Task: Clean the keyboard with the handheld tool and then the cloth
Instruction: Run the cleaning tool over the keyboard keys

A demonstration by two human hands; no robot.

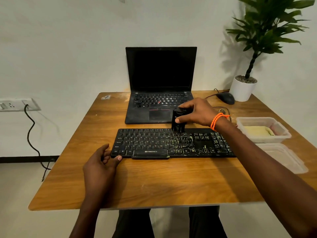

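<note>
black keyboard [171, 143], orange wristband [216, 121], white pot [241, 91]

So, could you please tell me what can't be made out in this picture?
Head view only:
- Tool: its tip on the keyboard is blurred and dark, and the right hand covers its top.
- Key legends on the right half: blurred under pale debris.
- Box: pale contents, perhaps the cloth, hazy through plastic.
- Left hand: fingertips hidden behind the keyboard's corner.

The right hand [197, 112] hides the top of the handheld tool [178, 123]. Its lower end blocks a few top-row keys of the keyboard [154, 143]. The plant [267, 28] is cut off at the top edge.
</note>
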